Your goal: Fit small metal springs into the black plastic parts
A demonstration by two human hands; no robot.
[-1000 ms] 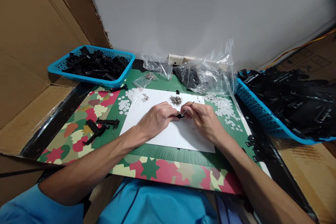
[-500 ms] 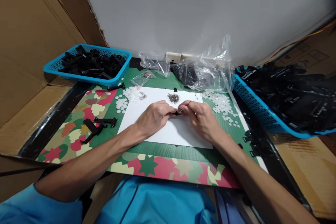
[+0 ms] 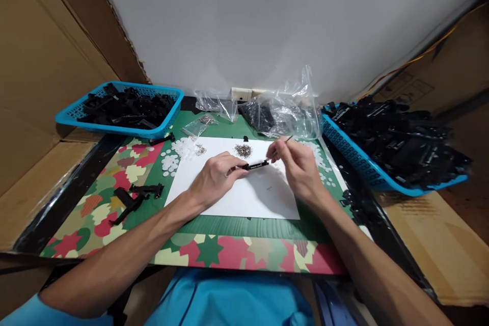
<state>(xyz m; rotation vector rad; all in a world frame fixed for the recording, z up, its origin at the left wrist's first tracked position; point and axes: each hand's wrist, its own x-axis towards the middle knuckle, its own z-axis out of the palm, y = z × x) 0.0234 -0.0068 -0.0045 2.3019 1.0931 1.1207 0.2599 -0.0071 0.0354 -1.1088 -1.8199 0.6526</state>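
Note:
My left hand [image 3: 216, 178] pinches one end of a slim black plastic part [image 3: 257, 165] between thumb and fingers, just above a white sheet [image 3: 229, 209]. The part's other end points right, toward my right hand [image 3: 300, 165]. In the right fingers is a thin tweezers-like tool [image 3: 289, 138]; its upper end sticks up past the knuckles and its tip is close to the part's right end. Behind the hands lies a pile of tiny metal pieces [image 3: 243, 151], with a smaller metal pile [image 3: 199, 150] to its left.
White discs [image 3: 170, 163] lie left of the sheet, more discs [image 3: 321, 163] to its right. Loose black parts [image 3: 130, 201] rest at left. Blue baskets of black parts stand at left [image 3: 175, 112] and right [image 3: 351, 160]. Clear plastic bags [image 3: 298, 117] sit at the back.
My right hand has drawn away to the right from the left hand, with the tool still in it. More of the black part now shows. The whole view has shifted slightly.

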